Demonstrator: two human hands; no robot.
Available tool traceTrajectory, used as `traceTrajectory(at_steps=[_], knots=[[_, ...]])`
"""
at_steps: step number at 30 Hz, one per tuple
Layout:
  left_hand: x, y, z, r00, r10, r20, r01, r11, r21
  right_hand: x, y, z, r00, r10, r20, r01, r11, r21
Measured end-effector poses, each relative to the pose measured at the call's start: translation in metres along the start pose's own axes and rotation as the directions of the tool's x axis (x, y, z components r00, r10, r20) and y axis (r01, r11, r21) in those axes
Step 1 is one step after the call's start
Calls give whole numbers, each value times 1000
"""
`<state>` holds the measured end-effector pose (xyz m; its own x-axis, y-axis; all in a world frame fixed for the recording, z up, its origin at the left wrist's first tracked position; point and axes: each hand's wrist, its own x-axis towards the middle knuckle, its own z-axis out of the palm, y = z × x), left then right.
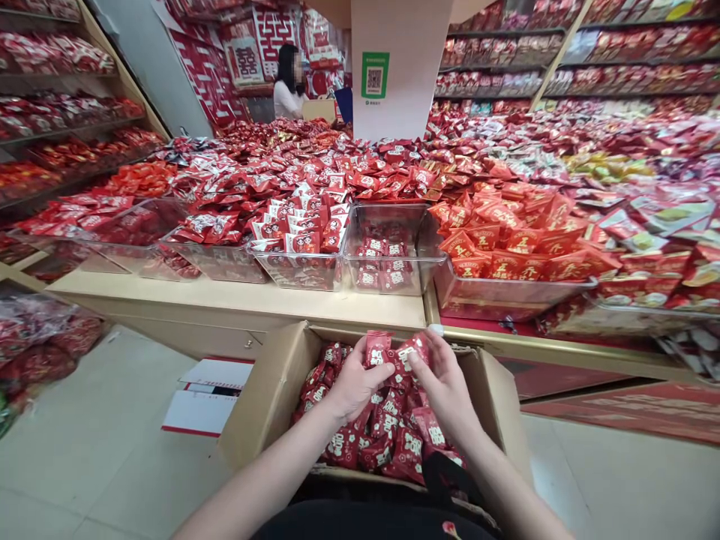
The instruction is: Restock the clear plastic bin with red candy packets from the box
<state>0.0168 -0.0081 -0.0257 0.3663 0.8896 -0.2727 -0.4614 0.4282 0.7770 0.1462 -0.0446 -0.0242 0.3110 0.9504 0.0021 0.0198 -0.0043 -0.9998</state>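
An open cardboard box rests on my lap, filled with small red candy packets printed in white. My left hand is closed on a few of these packets, lifted just above the pile. My right hand is closed on another bunch of packets right beside it. Both hands are over the far half of the box. Straight ahead, a clear plastic bin on the counter holds a low layer of the same packets.
Clear bins heaped with red packets line a wooden counter, with more sweets piled behind. A white pillar carries a green QR sign. A person stands at the back. Flat white boxes lie on the floor at left. Shelves flank both sides.
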Motion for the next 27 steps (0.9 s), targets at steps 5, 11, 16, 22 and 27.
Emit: traceTrajectory(at_steps=[5, 11, 16, 22, 27], knots=[[0, -1, -2, 999, 35, -13, -33, 990, 139, 8, -1, -8, 958, 209, 197, -249, 946, 208], [-5, 11, -15, 993, -13, 114, -22, 953, 303, 8, -3, -13, 938, 54, 343, -28, 996, -80], [-9, 6, -13, 997, 7, 75, -22, 979, 202, -3, 6, 8, 972, 124, 199, -170, 957, 234], [-12, 3, -6, 998, 67, -1, -66, 986, 155, -6, 4, 15, 972, 79, 221, -138, 953, 269], [-7, 10, -25, 1000, -21, 5, 20, 989, 149, 40, -54, -10, 966, -180, 187, 189, 982, -29]])
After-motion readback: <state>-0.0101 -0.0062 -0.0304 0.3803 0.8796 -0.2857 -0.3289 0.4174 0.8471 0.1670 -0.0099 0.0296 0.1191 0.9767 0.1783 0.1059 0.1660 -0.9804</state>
